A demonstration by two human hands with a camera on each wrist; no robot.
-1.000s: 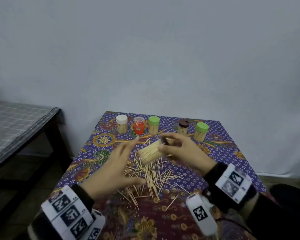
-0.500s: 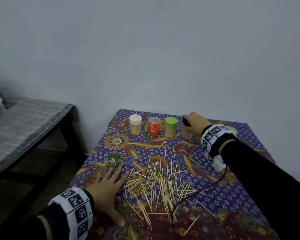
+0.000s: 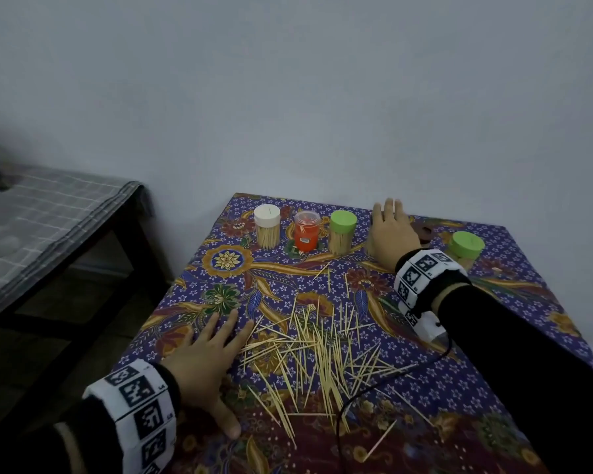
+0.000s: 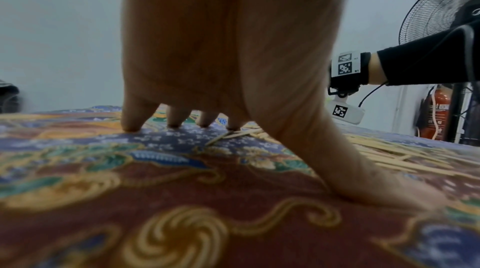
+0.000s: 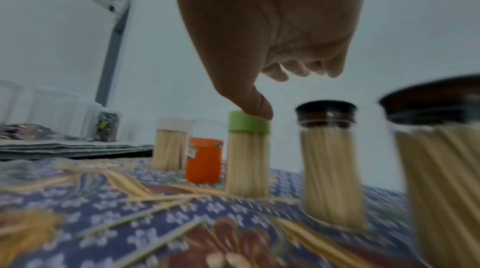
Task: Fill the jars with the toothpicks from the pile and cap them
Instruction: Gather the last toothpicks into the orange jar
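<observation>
A loose pile of toothpicks (image 3: 322,347) lies on the patterned cloth. My left hand (image 3: 213,350) rests flat on the cloth at the pile's left edge, fingers spread (image 4: 259,108). Along the back stands a row of capped jars: white-capped (image 3: 267,227), orange (image 3: 307,234), green-capped (image 3: 342,234), a brown-capped one (image 3: 425,234) and another green-capped one (image 3: 466,246). My right hand (image 3: 389,227) hovers with straight fingers over the row and holds nothing (image 5: 272,63). In the right wrist view two brown-capped full jars (image 5: 327,159) (image 5: 441,149) stand below it.
The table (image 3: 493,388) backs onto a pale wall. A dark bench with a checked cover (image 3: 48,227) stands to the left. A black cable (image 3: 374,391) runs from my right wrist across the pile. A standing fan (image 4: 441,15) is off to the right.
My right hand carried a full brown-capped jar from above the pile to the back row, set it down and let go. My left hand dropped flat onto the cloth.
</observation>
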